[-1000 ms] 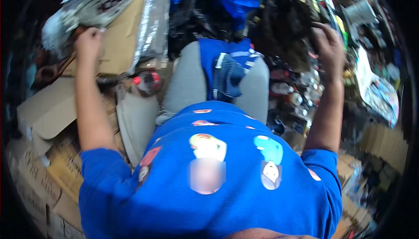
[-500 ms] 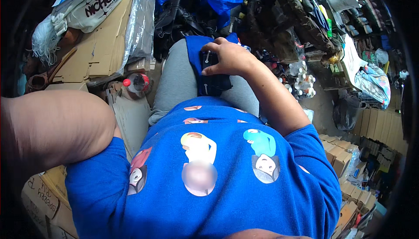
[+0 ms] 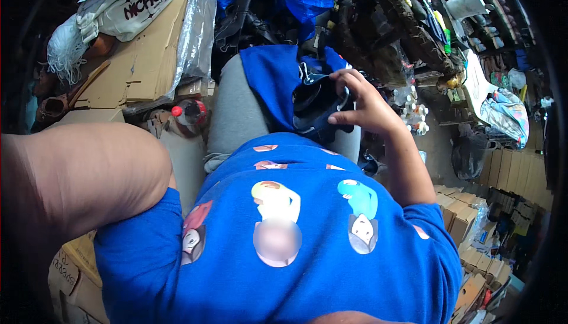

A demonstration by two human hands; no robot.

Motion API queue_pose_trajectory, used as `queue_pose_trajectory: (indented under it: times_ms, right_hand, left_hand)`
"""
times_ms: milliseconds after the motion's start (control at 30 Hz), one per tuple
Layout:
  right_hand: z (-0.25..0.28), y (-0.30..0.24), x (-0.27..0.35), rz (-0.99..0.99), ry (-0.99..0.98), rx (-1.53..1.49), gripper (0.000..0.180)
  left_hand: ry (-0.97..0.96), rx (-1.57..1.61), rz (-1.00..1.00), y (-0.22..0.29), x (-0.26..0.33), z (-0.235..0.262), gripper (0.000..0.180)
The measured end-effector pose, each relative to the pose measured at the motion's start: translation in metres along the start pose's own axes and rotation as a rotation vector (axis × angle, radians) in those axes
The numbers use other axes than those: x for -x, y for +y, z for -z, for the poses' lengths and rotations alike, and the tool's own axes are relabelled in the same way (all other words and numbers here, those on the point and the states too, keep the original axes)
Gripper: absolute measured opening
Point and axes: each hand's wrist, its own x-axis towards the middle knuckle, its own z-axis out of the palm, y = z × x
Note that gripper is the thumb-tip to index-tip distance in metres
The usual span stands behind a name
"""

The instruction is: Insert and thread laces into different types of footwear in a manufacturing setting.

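- Your right hand [image 3: 368, 104] has moved right over the last half second, and the dark shoe [image 3: 318, 112] has shifted with it, so its opening now shows.
- Your right thumb and fingers are clamped on the shoe's right side.
- Your left hand is out of sight, so I cannot tell its state; only the bent left arm [image 3: 100, 176] shows.
- The shoe sits over your lap, with a white lace [image 3: 304, 72] at its far end.
- Just left of it, a blue cloth [image 3: 267, 78] lies across your grey trousers [image 3: 228, 108].
- Farther left, a red-capped bottle [image 3: 192, 113] lies near flat cardboard [image 3: 133, 66].
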Motion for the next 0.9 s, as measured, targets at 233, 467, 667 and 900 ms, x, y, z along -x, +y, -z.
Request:
queue_pose_trajectory:
  times_ms: [233,467,667,900]
  right_hand:
    - [0.019,0.002,0.058,-0.245,-0.014,-0.018,0.045]
    - [0.013,-0.047,0.055,-0.026,-0.12,0.808,0.031]
    - [0.0,-0.034,0.055,-0.086,-0.229,0.761,0.031]
    - [0.008,-0.015,0.068,0.007,-0.122,0.516,0.025]
  left_hand:
    - [0.028,-0.026,-0.012,0.018,-0.008,-0.054,0.032]
    - [0.063,-0.09,-0.03,0.036,-0.007,-0.08,0.033]
    - [0.109,-0.154,-0.008,0.014,-0.006,-0.052,0.034]
    - [-0.297,0.197,0.054,0.016,-0.028,-0.222,0.034]
